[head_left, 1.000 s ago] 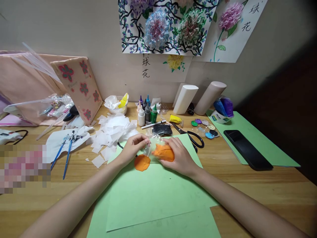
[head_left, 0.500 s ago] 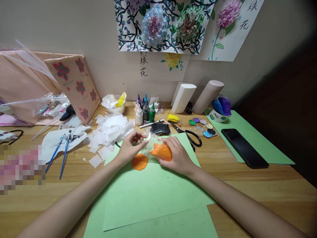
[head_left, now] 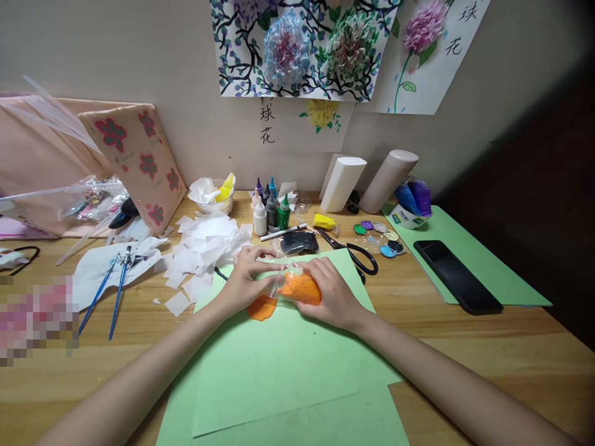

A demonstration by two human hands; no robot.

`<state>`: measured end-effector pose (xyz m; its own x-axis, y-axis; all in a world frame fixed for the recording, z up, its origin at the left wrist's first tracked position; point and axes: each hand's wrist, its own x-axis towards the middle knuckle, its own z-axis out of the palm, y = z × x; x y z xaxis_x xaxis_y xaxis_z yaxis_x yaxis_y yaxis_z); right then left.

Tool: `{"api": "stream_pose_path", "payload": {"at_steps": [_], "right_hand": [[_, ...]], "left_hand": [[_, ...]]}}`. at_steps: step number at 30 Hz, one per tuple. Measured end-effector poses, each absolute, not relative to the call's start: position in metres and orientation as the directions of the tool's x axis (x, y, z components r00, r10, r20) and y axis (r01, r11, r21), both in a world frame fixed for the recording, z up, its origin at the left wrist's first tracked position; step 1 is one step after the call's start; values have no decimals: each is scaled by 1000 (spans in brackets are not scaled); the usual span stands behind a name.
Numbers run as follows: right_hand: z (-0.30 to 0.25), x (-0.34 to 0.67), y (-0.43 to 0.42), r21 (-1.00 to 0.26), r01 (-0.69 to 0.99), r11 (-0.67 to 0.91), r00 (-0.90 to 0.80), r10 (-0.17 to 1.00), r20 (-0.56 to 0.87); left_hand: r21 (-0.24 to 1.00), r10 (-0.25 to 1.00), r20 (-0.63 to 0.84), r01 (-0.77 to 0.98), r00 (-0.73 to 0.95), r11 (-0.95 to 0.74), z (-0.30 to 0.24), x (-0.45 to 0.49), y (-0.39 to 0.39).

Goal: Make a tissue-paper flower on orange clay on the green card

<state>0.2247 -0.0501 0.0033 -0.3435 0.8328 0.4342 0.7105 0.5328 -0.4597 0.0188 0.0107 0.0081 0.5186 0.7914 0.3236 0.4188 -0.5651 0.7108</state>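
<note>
My right hand [head_left: 331, 293] is closed around a lump of orange clay [head_left: 301, 288] inside a clear plastic bag [head_left: 284, 274]. My left hand [head_left: 248, 276] pinches the loose end of that bag right beside the lump. A flat orange clay disc [head_left: 261, 307] lies on the green paper sheet [head_left: 283, 365] just under my left hand. Both hands rest at the far edge of the green sheet on the wooden table [head_left: 469, 347].
Black scissors [head_left: 356, 255] lie right of my hands, with small clay pieces [head_left: 379, 238] and a black phone [head_left: 458, 276] on a green mat. Paint bottles [head_left: 270, 209], a white marker, torn white paper [head_left: 204, 248], blue brushes [head_left: 109, 291] and a pink flowered box [head_left: 139, 162] stand left and behind.
My left hand has dropped lower and closer to the right hand, folding the bag's loose end down over the orange lump; it now partly covers the flat disc.
</note>
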Motion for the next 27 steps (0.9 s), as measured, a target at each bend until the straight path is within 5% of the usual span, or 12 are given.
{"api": "stream_pose_path", "payload": {"at_steps": [11,16,27], "right_hand": [[4,222,-53,-468,698,542,-408,838,362],[3,223,-53,-477,728,493,-346,864,365],[3,222,-52,-302,781,547,-407,811,420]], "left_hand": [[671,685,387,321,618,-669,13,17,7],[687,686,280,360,671,-632,20,20,1],[375,547,304,430,780,-822,33,22,-7]]}}
